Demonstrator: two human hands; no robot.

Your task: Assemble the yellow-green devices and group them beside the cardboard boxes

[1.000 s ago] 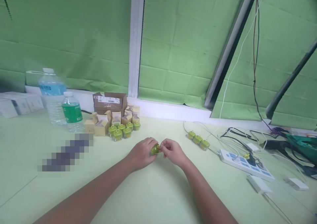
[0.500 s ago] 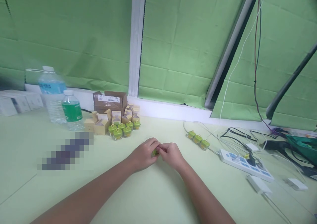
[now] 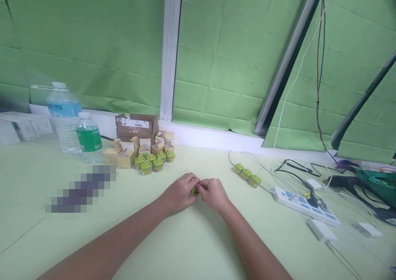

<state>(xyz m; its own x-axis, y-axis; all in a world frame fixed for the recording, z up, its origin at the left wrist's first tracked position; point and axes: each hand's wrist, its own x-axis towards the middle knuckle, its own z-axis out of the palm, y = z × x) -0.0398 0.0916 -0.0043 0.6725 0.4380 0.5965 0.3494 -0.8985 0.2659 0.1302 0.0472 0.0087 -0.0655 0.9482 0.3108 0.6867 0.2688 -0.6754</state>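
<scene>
Both hands meet over the middle of the table. My left hand (image 3: 180, 192) is closed around a small green-lidded container (image 3: 194, 191), which is mostly hidden by the fingers. From the other side, the pinched fingers of my right hand (image 3: 214, 194) touch its top; whether they grip a small part there is hidden. Beyond my left hand stands a group of similar clear containers with green lids and loop handles (image 3: 146, 166). To the right, three more green-lidded containers (image 3: 246, 174) form a slanting row.
Opened small cardboard boxes (image 3: 126, 158) and a brown carton (image 3: 137, 127) stand behind the group. Two water bottles (image 3: 89, 139) are at left, near a blurred-out patch. A white power strip (image 3: 306, 205), adapters (image 3: 321, 230) and tangled cables lie at right. Green sheeting (image 3: 216, 57) covers the windows.
The view has shifted very slightly. Both hands stay together on the small green-lidded container, with hardly any visible finger movement.
</scene>
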